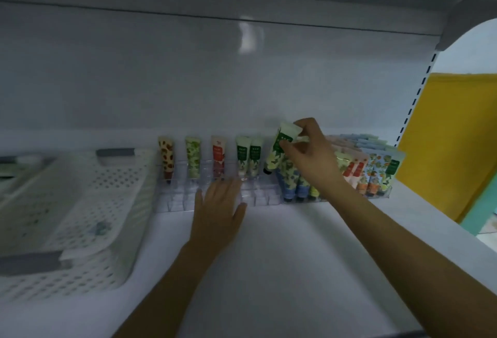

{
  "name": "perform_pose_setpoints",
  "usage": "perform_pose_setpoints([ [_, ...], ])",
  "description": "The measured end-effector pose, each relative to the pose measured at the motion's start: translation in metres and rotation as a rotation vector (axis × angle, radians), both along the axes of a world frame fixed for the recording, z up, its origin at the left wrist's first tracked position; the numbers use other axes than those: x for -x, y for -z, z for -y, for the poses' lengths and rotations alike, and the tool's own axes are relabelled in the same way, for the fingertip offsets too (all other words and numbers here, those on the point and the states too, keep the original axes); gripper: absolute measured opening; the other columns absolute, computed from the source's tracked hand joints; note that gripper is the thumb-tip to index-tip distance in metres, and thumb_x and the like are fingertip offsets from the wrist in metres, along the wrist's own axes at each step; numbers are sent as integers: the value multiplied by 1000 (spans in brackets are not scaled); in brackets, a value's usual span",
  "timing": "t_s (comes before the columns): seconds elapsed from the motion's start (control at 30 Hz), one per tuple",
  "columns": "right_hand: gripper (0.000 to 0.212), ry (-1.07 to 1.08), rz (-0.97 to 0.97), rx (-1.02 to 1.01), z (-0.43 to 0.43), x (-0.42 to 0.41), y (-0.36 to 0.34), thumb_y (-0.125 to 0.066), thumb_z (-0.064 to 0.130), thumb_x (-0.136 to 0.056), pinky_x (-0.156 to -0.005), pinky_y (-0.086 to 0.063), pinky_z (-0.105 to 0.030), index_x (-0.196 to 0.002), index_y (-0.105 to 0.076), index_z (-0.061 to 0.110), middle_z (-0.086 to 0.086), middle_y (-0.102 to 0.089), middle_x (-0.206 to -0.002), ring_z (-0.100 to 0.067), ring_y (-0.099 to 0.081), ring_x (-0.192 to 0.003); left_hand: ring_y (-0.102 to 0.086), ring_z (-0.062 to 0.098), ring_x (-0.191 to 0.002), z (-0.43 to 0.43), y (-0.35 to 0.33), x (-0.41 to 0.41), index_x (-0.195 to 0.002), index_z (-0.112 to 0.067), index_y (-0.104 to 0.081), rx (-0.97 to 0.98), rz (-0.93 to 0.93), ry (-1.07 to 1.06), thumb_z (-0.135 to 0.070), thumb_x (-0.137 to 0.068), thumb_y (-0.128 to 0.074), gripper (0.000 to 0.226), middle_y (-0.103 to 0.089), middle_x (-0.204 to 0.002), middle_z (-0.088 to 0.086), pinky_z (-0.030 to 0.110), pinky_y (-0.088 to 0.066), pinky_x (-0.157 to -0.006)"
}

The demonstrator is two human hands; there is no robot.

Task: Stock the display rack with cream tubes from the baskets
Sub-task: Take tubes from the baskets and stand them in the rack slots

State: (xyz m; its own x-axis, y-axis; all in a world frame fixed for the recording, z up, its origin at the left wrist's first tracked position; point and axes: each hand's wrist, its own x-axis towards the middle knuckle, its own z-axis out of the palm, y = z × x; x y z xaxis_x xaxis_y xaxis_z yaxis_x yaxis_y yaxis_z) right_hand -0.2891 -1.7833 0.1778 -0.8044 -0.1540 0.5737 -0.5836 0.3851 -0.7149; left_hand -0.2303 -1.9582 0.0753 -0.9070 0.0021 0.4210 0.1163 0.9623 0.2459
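My right hand [309,157], arm outstretched, pinches a green cream tube [278,149] by its top end, tilted above the clear display rack [258,197]; my left hand [217,205] lies flat, fingers spread, on the rack's front

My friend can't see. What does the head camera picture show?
A right hand pinches a green cream tube, tilted above a clear display rack. The left hand lies flat at the rack's front, with a white basket further left.

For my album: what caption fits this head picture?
Right hand holds a green tube at the clear rack; left hand rests on it.
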Motion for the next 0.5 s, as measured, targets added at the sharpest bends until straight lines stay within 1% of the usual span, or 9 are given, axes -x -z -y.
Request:
perform_pose_setpoints([
  [0.07,12,81,-17,-110,11,15,-12,-55,16,-90,-50,-35,-12,-95,-45,16,-1,-55,-88,-11,-54,-70,-64,27,-105,7,8,-5,-112,-18,-66,113,92,-66,-40,-83,-34,48,-67,-115,5,59,-47,-80],
  [0.1,9,109,-36,-158,16,25,-18,-54,15,-90,-54,-34,-18,-95,-48,12,-6,-56,-92,-18,-55,-75,-64,28,-106,8,9,-7,-111,-19,-67,139,116,-61,-40,-83,-33,49,-66,-117,5,61,-46,-80],
  [0.13,9,124,-51,-202,20,34,-22,-54,13,-89,-59,-33,-23,-96,-51,8,-10,-57,-93,-24,-57,-81,-59,28,-114,8,6,-9,-116,-19,-64,129,157,-58,-41,-84,-30,52,-61,-125,6,63,-42,-86],
  [0.17,12,137,-52,-249,24,43,-24,-55,12,-88,-61,-33,-23,-97,-53,4,-13,-58,-93,-28,-58,-84,-47,28,-128,8,6,-9,-128,-21,-55,113,181,-51,-43,-87,-24,55,-49,-139,5,64,-31,-98],
  [0.2,16,156,-34,-300,27,51,-25,-55,12,-88,-64,-34,-24,-100,-54,3,-12,-58,-91,-27,-57,-85,-27,24,-140,8,7,-8,-140,-24,-39,106,194,-40,-45,-92,-18,56,-30,-151,1,61,-15,-109],
  [0.23,19,181,-5,-344,30,57,-26,-55,13,-87,-66,-36,-24,-104,-55,3,-9,-56,-91,-26,-56,-87,-8,19,-145,10,10,-6,-146,-28,-23,109,192,-50,-45,-96,-15,54,-11,-157,-4,54,-1,-113],
  [0.3,23,229,54,-407,34,68,-24,-55,14,-86,-71,-39,-26,-108,-56,7,-7,-56,-96,-24,-54,-95,7,14,-144,10,11,-5,-147,-31,-10,100,205,-67,-43,-98,-13,51,3,-157,-9,48,9,-114],
  [0.43,21,297,133,-514,37,83,-18,-55,16,-85,-85,-48,-36,-105,-58,10,-14,-61,-108,-32,-52,-105,4,16,-145,10,11,-4,-147,-30,-15,67,207,-30,-49,-85,-5,66,-1,-157,-7,49,9,-113],
  [0.5,22,308,179,-530,37,86,-15,-56,18,-86,-87,-48,-39,-106,-58,11,-14,-61,-108,-32,-52,-106,-10,20,-144,11,10,-3,-144,-28,-28,72,197,-37,-47,-81,-10,68,-16,-156,-3,54,0,-113],
])
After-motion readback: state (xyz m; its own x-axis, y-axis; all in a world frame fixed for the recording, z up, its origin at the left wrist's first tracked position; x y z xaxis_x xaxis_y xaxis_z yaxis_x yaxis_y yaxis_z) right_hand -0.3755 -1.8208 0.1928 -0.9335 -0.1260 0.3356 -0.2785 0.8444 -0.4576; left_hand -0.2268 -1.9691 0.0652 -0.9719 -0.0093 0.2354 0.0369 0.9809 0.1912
